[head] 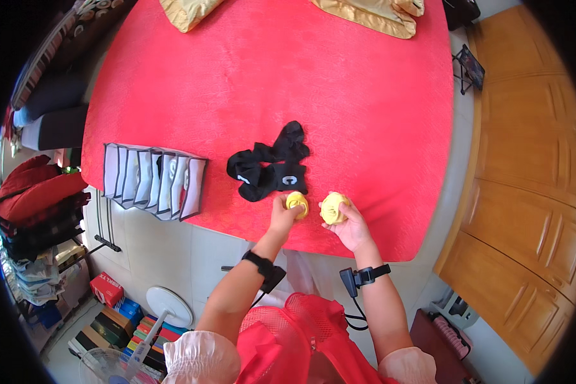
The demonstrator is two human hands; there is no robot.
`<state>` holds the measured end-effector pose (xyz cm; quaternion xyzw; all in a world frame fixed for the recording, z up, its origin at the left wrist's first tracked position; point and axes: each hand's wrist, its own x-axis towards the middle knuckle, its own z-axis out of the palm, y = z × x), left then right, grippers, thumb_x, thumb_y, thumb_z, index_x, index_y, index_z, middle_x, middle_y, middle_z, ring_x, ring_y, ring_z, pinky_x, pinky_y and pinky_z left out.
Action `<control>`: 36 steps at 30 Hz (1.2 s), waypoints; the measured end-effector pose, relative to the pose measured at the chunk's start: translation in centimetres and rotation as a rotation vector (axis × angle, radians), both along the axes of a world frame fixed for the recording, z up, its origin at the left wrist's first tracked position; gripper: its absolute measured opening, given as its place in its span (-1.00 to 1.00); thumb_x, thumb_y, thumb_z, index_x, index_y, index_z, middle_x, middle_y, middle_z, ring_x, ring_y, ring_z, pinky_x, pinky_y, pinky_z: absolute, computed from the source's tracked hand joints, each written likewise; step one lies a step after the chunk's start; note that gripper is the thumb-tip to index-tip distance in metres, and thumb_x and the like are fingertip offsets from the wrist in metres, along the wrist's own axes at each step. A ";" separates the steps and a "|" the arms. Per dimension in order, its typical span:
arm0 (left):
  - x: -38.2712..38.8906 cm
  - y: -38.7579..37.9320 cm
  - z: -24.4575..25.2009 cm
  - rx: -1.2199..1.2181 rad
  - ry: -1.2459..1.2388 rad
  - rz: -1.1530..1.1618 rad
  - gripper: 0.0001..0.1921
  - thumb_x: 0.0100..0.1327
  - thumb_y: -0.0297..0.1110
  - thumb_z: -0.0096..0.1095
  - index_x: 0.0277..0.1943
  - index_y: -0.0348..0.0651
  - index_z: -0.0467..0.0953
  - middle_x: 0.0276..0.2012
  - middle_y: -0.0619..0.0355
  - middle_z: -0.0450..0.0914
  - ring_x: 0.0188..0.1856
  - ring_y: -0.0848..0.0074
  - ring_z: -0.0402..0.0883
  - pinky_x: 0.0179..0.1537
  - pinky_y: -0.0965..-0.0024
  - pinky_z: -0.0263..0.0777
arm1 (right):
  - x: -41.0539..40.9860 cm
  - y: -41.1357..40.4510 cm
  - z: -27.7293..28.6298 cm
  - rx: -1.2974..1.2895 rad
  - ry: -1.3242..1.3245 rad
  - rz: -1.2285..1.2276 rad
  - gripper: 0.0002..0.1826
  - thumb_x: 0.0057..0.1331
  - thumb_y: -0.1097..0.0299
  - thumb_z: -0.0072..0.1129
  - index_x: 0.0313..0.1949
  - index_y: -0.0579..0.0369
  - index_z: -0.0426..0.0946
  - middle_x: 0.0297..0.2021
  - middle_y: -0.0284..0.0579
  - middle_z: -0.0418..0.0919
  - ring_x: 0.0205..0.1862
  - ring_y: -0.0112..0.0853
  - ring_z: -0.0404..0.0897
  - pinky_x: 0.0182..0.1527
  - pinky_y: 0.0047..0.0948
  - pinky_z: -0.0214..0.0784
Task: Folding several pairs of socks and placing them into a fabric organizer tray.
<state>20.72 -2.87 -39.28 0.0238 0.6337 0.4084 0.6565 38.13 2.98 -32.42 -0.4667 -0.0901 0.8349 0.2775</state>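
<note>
My left hand (282,215) grips a small yellow rolled cloth bundle (295,199), with the thumb pressed on its front. A larger yellow rolled cloth bundle (332,210) sits in my right hand (353,229), thumb over its side and fingers beneath. The two bundles are apart, just above the near edge of the red-covered table (365,120). Beyond my left hand lie black socks (259,173), loose and overlapping, with white marks. To their left stands a pale fabric organizer (146,182) with dark trim and several compartments. Some slots hold white and dark items, mostly hidden by the dividers.
Gold fabric pieces (365,17) lie at the table's far edge. Wooden cabinets (513,206) line the right side. On the left are piled clothes (38,201); below them stand an electric fan (108,367) and several boxes (108,326) on the floor.
</note>
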 end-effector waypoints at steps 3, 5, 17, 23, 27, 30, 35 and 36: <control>-4.2 -1.9 4.4 0.169 -0.514 0.175 -0.49 0.14 -0.44 0.24 0.16 -0.07 0.26 0.04 0.09 0.41 0.03 0.32 0.48 -0.02 0.19 0.45 | -2.3 0.4 0.9 -0.006 0.053 0.049 -0.53 0.26 0.13 0.07 0.13 -0.02 0.32 0.03 0.05 0.47 -0.05 -0.28 0.49 -0.12 -0.27 0.39; -6.9 -2.6 7.0 0.235 -0.617 0.196 -0.43 0.15 -0.42 0.23 0.22 -0.02 0.21 0.05 0.10 0.41 0.06 0.31 0.46 0.02 0.14 0.43 | -4.3 0.6 1.4 -0.032 0.112 0.077 -0.58 0.25 0.18 0.10 0.09 -0.09 0.33 -0.01 -0.02 0.50 -0.05 -0.31 0.49 -0.15 -0.28 0.39; -25.3 -8.2 15.3 0.434 -0.284 0.343 -0.45 0.14 -0.45 0.23 0.20 -0.09 0.24 0.01 0.06 0.46 0.00 0.29 0.52 -0.04 0.21 0.49 | -26.0 0.4 6.7 0.072 0.242 0.345 -0.56 0.26 0.32 0.12 0.08 0.07 0.23 -0.02 -0.07 0.41 0.02 -0.21 0.47 -0.03 -0.05 0.46; -36.8 -10.5 14.6 0.316 0.040 0.530 -0.57 0.21 -0.43 0.16 0.09 -0.24 0.20 -0.05 0.02 0.47 -0.02 0.31 0.55 -0.07 0.29 0.50 | -38.2 -1.6 8.3 0.096 0.163 0.415 -0.59 0.26 0.31 0.11 0.07 0.05 0.25 -0.08 -0.09 0.46 -0.04 -0.25 0.51 -0.11 -0.14 0.49; -42.4 -10.4 13.1 0.277 0.154 0.516 -0.57 0.16 -0.43 0.22 0.05 -0.29 0.24 -0.13 0.09 0.50 -0.08 0.45 0.54 -0.08 0.44 0.43 | -45.1 -3.0 7.5 0.113 -0.075 0.433 -0.59 0.22 0.25 0.19 0.02 -0.04 0.28 -0.11 -0.23 0.47 -0.09 -0.42 0.48 -0.24 -0.41 0.38; -45.4 -10.3 11.9 0.243 0.234 0.481 -0.55 0.14 -0.43 0.26 0.04 -0.31 0.25 -0.15 0.11 0.50 -0.13 0.52 0.52 -0.08 0.47 0.40 | -49.3 -3.7 6.9 0.113 -0.055 0.386 -0.55 0.21 0.28 0.20 0.03 0.02 0.24 -0.09 -0.18 0.45 -0.08 -0.39 0.48 -0.21 -0.38 0.40; -47.9 -9.5 10.5 0.210 0.237 0.341 -0.56 0.13 -0.45 0.25 0.04 -0.32 0.28 -0.11 0.12 0.48 -0.09 0.52 0.49 -0.04 0.46 0.37 | -54.3 -4.4 5.8 0.129 -0.135 0.279 -0.43 0.18 0.42 0.22 0.10 0.12 0.10 -0.04 -0.08 0.40 -0.07 -0.33 0.49 -0.17 -0.34 0.45; -48.3 -9.4 10.3 0.199 0.220 0.331 -0.54 0.11 -0.46 0.25 0.06 -0.33 0.28 -0.12 0.12 0.48 -0.10 0.51 0.50 -0.04 0.45 0.38 | -55.1 -4.5 5.7 0.142 -0.140 0.255 -0.42 0.16 0.47 0.21 0.09 0.15 0.10 -0.05 -0.05 0.40 -0.08 -0.35 0.50 -0.17 -0.35 0.46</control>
